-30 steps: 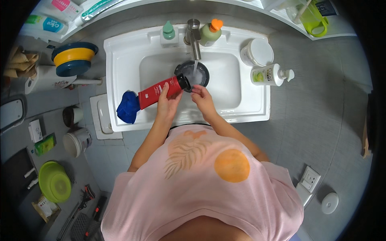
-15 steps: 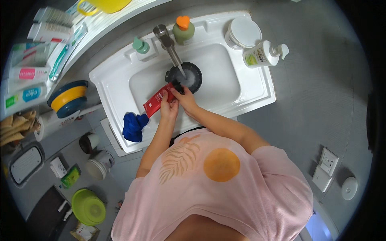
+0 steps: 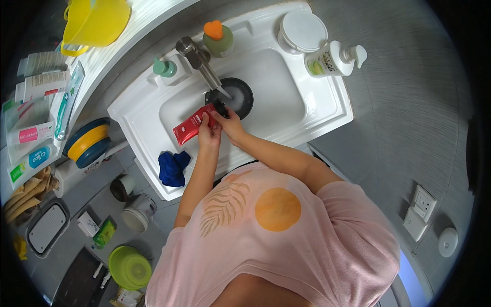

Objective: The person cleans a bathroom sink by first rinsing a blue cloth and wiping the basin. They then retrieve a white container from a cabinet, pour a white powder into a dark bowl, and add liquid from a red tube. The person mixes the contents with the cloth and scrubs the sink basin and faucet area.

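Observation:
My left hand [image 3: 208, 135] is closed around a red squeeze tube [image 3: 190, 127] with a black cap, held tilted over the near left part of the white sink [image 3: 279, 84]. Closed at the cap end of the same tube is my right hand [image 3: 231, 126]; its fingertips are partly hidden. Just beyond the hands, a round black pan or bowl [image 3: 244, 96] sits in the basin with whitish, foamy-looking water in it. The metal faucet [image 3: 204, 70] reaches over it, and a stream of water runs in. A crumpled dark blue cloth [image 3: 173, 169] lies on the sink's left front rim.
Along the back rim stand a green soap pump [image 3: 164, 67], a green bottle with an orange top [image 3: 219, 42], a white tub [image 3: 303, 31] and a white pump bottle [image 3: 330, 60]. A shelf at left holds a yellow jug [image 3: 97, 23] and several tubes. Below it is a green basin [image 3: 129, 267].
The view has shifted slightly, bringing more of the yellow jug into sight. Both hands stay on the red tube, which keeps nearly the same place beside the black vessel.

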A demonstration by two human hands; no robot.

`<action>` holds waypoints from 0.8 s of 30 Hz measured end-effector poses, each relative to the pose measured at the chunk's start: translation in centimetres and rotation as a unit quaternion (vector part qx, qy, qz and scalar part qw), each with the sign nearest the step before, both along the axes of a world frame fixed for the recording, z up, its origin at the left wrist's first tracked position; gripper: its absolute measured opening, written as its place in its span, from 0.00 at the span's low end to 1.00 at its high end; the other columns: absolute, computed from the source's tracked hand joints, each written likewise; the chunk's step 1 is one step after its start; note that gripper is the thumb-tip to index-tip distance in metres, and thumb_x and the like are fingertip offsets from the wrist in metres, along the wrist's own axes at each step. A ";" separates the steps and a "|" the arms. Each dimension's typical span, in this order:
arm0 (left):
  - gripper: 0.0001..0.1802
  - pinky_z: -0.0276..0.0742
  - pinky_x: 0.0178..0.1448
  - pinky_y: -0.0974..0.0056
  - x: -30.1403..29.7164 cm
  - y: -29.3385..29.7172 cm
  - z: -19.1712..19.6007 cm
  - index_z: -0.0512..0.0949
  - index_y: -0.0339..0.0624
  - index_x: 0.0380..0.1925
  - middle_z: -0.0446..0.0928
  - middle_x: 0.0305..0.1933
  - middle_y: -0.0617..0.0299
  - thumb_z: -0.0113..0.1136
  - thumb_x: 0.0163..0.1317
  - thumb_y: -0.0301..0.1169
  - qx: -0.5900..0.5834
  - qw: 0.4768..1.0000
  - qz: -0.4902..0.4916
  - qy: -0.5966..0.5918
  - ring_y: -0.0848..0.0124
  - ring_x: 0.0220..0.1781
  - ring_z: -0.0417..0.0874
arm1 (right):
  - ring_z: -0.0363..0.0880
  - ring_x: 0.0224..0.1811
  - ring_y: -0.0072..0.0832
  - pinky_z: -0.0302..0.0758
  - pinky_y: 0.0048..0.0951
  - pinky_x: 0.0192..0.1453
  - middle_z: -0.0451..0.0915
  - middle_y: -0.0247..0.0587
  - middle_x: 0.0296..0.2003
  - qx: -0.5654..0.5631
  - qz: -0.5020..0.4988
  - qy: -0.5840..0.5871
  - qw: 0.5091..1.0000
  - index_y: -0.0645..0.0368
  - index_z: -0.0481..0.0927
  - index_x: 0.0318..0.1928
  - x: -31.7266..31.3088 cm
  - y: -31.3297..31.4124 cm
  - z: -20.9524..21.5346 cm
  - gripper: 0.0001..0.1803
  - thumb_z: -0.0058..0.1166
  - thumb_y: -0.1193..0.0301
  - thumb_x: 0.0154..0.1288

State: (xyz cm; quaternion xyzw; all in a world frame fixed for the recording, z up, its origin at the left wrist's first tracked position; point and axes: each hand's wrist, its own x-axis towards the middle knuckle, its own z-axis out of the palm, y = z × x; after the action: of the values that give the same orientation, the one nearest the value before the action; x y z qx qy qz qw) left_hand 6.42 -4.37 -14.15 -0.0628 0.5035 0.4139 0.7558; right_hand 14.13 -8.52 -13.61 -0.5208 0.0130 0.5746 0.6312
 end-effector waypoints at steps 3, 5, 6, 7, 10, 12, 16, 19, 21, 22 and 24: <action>0.07 0.78 0.50 0.63 0.4 0.2 0.7 0.73 0.37 0.38 0.78 0.38 0.57 0.54 0.60 0.27 -0.008 1.000 -0.003 0.018 0.66 0.41 0.79 | 0.74 0.39 0.23 0.71 0.24 0.45 0.77 0.38 0.39 -0.002 -0.005 -0.005 1.000 0.62 0.73 0.46 0.1 0.0 0.1 0.18 0.58 0.67 0.56; 0.07 0.78 0.49 0.63 0.7 0.3 1.2 0.73 0.37 0.38 0.78 0.38 0.57 0.54 0.60 0.27 -0.012 0.999 -0.012 0.040 0.66 0.41 0.79 | 0.74 0.39 0.22 0.71 0.24 0.45 0.78 0.37 0.38 0.002 -0.010 -0.007 1.000 0.61 0.74 0.45 0.1 -0.1 0.1 0.18 0.58 0.67 0.56; 0.07 0.78 0.48 0.63 0.7 0.3 1.2 0.73 0.38 0.38 0.77 0.38 0.57 0.54 0.60 0.27 -0.008 0.999 -0.014 0.045 0.66 0.40 0.79 | 0.74 0.39 0.22 0.71 0.24 0.45 0.78 0.37 0.38 -0.001 -0.011 -0.008 1.000 0.61 0.74 0.45 0.1 0.0 0.1 0.18 0.58 0.67 0.56; 0.08 0.79 0.47 0.64 0.8 0.3 1.2 0.73 0.38 0.38 0.77 0.38 0.57 0.54 0.60 0.27 -0.005 0.999 -0.017 0.049 0.67 0.40 0.79 | 0.74 0.39 0.22 0.71 0.24 0.44 0.78 0.37 0.38 -0.004 -0.011 -0.009 1.000 0.61 0.74 0.45 0.0 0.0 0.1 0.17 0.58 0.68 0.56; 0.08 0.79 0.46 0.63 0.8 0.3 1.1 0.72 0.38 0.39 0.77 0.38 0.58 0.55 0.60 0.27 0.004 0.997 -0.027 0.065 0.67 0.40 0.79 | 0.74 0.39 0.22 0.71 0.24 0.44 0.78 0.37 0.37 -0.006 -0.016 -0.005 1.000 0.60 0.75 0.45 0.0 -0.1 0.2 0.17 0.58 0.68 0.56; 0.09 0.80 0.46 0.62 0.7 0.3 0.8 0.72 0.38 0.39 0.77 0.39 0.58 0.55 0.60 0.28 0.009 0.995 -0.036 0.088 0.66 0.40 0.79 | 0.74 0.39 0.22 0.70 0.24 0.45 0.77 0.37 0.38 -0.008 -0.016 0.010 1.000 0.60 0.75 0.45 0.1 -0.1 0.2 0.17 0.58 0.68 0.56; 0.10 0.80 0.45 0.57 0.8 0.4 0.8 0.71 0.39 0.40 0.76 0.40 0.57 0.56 0.59 0.28 0.031 0.986 -0.056 0.151 0.64 0.41 0.79 | 0.72 0.43 0.23 0.68 0.24 0.49 0.76 0.38 0.41 -0.016 0.004 0.033 0.999 0.61 0.72 0.47 0.9 -0.5 0.1 0.19 0.58 0.69 0.54; 0.11 0.80 0.45 0.54 1.1 0.5 1.0 0.71 0.40 0.41 0.76 0.40 0.57 0.56 0.59 0.28 0.061 0.983 -0.063 0.164 0.63 0.41 0.79 | 0.71 0.48 0.27 0.67 0.25 0.52 0.74 0.41 0.45 -0.058 -0.019 -0.045 0.997 0.63 0.69 0.50 1.4 -0.9 -1.0 0.22 0.56 0.73 0.53; 0.12 0.80 0.45 0.53 1.2 0.7 0.8 0.71 0.40 0.41 0.76 0.40 0.56 0.57 0.58 0.28 0.072 0.981 -0.062 0.170 0.62 0.41 0.79 | 0.70 0.50 0.29 0.66 0.26 0.55 0.73 0.43 0.48 -0.069 -0.033 -0.087 0.993 0.65 0.67 0.52 1.8 -1.4 -1.1 0.23 0.53 0.76 0.54; 0.12 0.80 0.45 0.53 1.2 0.7 0.7 0.71 0.40 0.42 0.76 0.40 0.56 0.58 0.58 0.28 0.073 0.980 -0.061 0.177 0.62 0.40 0.79 | 0.69 0.51 0.30 0.65 0.27 0.57 0.72 0.44 0.49 -0.060 -0.032 -0.090 0.994 0.65 0.65 0.53 2.3 -1.7 -0.7 0.24 0.51 0.77 0.54; 0.13 0.80 0.44 0.53 1.3 0.7 0.6 0.70 0.39 0.42 0.76 0.40 0.56 0.58 0.57 0.28 0.075 0.978 -0.057 0.186 0.62 0.40 0.79 | 0.69 0.52 0.30 0.65 0.27 0.57 0.71 0.44 0.51 -0.050 -0.038 -0.074 0.995 0.66 0.64 0.54 2.7 -1.8 -0.6 0.24 0.49 0.78 0.55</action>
State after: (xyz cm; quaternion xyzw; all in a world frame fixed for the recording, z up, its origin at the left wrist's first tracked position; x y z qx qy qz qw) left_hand 7.75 -3.63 -13.58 0.1011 0.6052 0.4112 0.6741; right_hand 16.80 -10.30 -14.25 -0.5924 0.0145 0.5087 0.6246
